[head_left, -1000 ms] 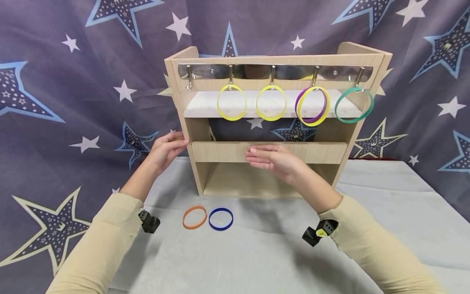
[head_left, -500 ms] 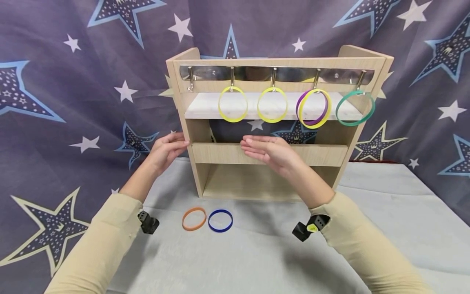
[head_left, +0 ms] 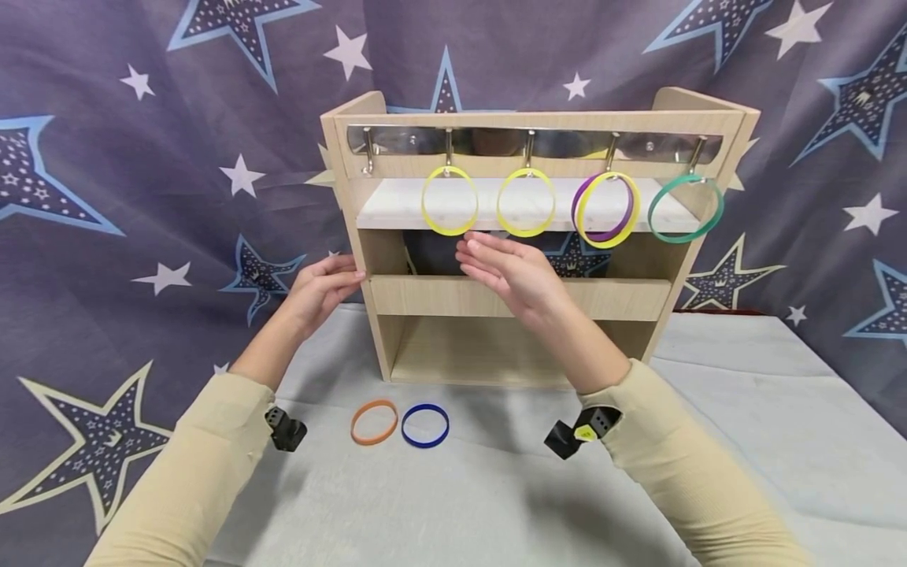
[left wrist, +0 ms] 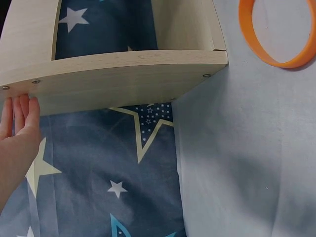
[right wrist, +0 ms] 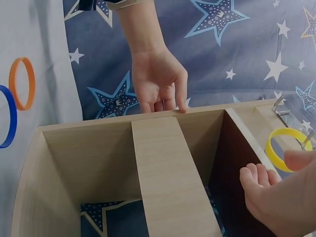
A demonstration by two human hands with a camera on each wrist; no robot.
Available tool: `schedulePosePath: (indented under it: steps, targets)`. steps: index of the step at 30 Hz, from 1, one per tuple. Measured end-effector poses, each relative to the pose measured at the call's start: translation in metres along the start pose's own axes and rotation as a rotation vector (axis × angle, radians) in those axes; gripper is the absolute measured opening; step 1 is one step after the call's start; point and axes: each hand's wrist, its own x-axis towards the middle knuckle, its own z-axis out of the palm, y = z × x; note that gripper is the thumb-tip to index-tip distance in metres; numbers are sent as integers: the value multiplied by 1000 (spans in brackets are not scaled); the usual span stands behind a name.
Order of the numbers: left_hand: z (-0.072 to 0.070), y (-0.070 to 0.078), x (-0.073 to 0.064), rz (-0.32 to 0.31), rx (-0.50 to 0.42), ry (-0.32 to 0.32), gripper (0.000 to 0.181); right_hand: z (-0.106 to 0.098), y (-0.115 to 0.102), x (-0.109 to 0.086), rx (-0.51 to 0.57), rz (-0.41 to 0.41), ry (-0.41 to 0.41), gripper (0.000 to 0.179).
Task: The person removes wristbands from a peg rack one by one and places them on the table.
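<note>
My left hand [head_left: 322, 291] rests its straight fingertips on the outer left side of a small wooden shelf [head_left: 418, 296]. The left wrist view shows those fingers beside the panel's screws. My right hand [head_left: 516, 272] is raised in front of the shelf's opening, fingers extended, holding nothing. Its fingertips reach just below a yellow silicone wristband [head_left: 424, 206], which hangs from the second hook from the left. Another yellow wristband [head_left: 524, 233] hangs beside it. Further right, purple [head_left: 577, 206] and yellow [head_left: 608, 245] wristbands share one hook, and a green wristband [head_left: 686, 238] hangs at the end.
The leftmost hook [head_left: 368, 153] on the metal strip is bare. An orange wristband [head_left: 369, 442] and a blue wristband [head_left: 425, 445] lie on the grey cloth [head_left: 397, 512] before the shelf. A star-patterned curtain [head_left: 177, 213] hangs behind.
My right hand has risen from the shelf's middle board to just under the hanging yellow wristbands, drifting slightly left. My left hand stays against the side panel.
</note>
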Motion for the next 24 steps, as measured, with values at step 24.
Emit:
schedulePosePath:
  steps: [24]
  targets:
    - [0,2,-1,-18,21,3,58,27,4,6,352,-60,112,10]
